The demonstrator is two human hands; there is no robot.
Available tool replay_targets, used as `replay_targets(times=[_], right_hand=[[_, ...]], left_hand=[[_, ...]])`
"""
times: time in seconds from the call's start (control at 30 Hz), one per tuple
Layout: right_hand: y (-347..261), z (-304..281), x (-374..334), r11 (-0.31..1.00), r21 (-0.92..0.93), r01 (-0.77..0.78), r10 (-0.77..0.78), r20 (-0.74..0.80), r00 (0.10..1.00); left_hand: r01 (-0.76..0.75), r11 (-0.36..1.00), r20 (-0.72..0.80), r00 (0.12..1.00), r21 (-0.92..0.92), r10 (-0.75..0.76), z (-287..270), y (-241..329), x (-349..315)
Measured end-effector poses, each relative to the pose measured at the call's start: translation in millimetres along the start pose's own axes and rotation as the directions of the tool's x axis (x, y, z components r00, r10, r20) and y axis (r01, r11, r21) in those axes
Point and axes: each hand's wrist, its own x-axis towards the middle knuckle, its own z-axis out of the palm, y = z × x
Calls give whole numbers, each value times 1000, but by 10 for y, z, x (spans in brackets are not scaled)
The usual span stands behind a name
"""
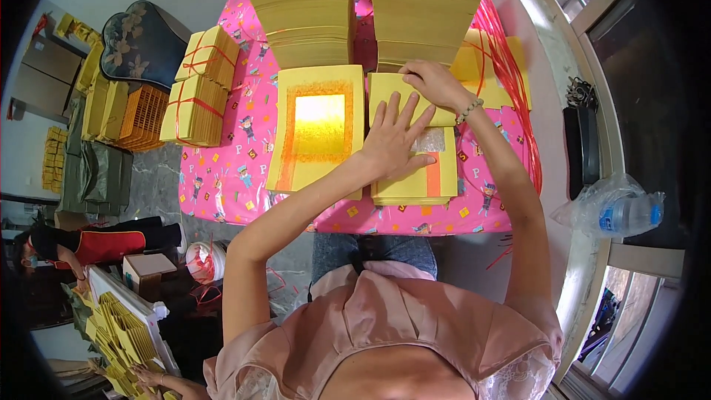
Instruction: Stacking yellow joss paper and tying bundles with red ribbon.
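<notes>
Two bare hands meet over the right-hand paper stack (404, 191), which lies near the front edge of a table under a pink printed cloth (241, 211). The left hand (392, 139) is laid palm down on that stack, its fingers spread apart and its thumb out to the right, close to a silvery patch (431, 141) and an orange strip (434, 181). The right hand (435, 86) (a beaded bracelet (469, 109) sits at its wrist) is at the back of the same stack, fingers bent over the yellow sheet (387, 87) on its far part; whether they pinch the sheet I cannot tell.

Just to the left lies another paper stack (289, 92), its top sheet carrying a shiny gold square (324, 122) inside an orange border. Behind both rise two tall piles of yellow paper, the left pile (307, 22) and the right pile (429, 15), with a gap between them. Red string (511, 52) hangs down the table's right side, and bundles (194, 111) tied with red string sit at its left edge. Farther left are a dark flowered chair (141, 59), an orange basket (142, 120) and a co-worker in a red apron (111, 248). Off to the right, a bottle (626, 216) rests in clear plastic.
</notes>
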Motion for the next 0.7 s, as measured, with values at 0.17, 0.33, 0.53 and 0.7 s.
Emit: replay_targets(times=[0.17,0.33,0.53,0.7], right_hand=[[38,24,-19,1000,9,-3,3,8,1000],[115,44,-61,1000,1,4,-4,-17,1000],[-97,-120,-420,990,-57,128,-139,-274,952],[-161,-62,-1230,953,-232,197,-246,-202,948]], left_hand=[[10,1000,47,999,14,-11,-31,21,-6],[-2,1000,55,998,-9,3,-25,20,16],[-9,1000,19,1000,-17,9,15,-23,11],[-18,1000,27,999,7,17,42,-10,20]])
